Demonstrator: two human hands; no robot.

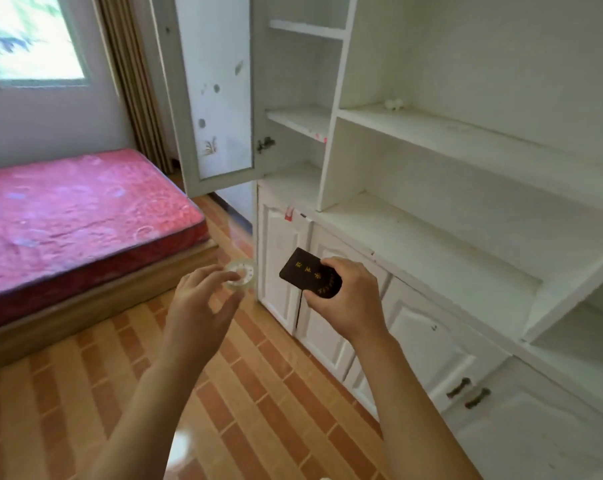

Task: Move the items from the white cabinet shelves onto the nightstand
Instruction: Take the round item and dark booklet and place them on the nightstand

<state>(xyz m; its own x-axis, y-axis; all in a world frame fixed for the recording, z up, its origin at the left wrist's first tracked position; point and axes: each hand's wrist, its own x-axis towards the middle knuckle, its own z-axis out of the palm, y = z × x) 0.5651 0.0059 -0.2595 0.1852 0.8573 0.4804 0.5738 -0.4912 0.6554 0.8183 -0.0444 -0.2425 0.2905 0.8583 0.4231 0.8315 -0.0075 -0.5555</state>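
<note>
Head view, one frame.

Right hand (341, 292): fingers closed around a dark booklet (307, 274) with gold characters on its cover. The thumb lies across the cover's right end and the other fingers wrap underneath. The lower right part of the booklet is hidden by the hand; the characters are too small to read. The booklet is held in the air in front of the lower cabinet doors (282, 271), off any shelf.

Left hand (203, 299): fingers spread and loosely curled, with a clear tape roll (241, 274) at the fingertips. The roll is blurred, and its near edge is covered by the fingers. Cannot tell whether it is pinched or only resting on the fingertips. It is over the floor (85, 393), between the bed and the cabinet.

Cabinet (431, 237): white, with open shelves. One small pale object (394, 104) sits at the left end of the upper wide shelf; its form cannot be made out. The other shelf surfaces in view show only scuffs and a red mark at one front edge. The right side of the cabinet is cut off by the frame. A tall door (213, 91) at the left stands open.

Bed (71, 216): red mattress on a wooden base, cut off at the left edge. The window (29, 36) is overexposed. Both forearms enter from the bottom edge.
</note>
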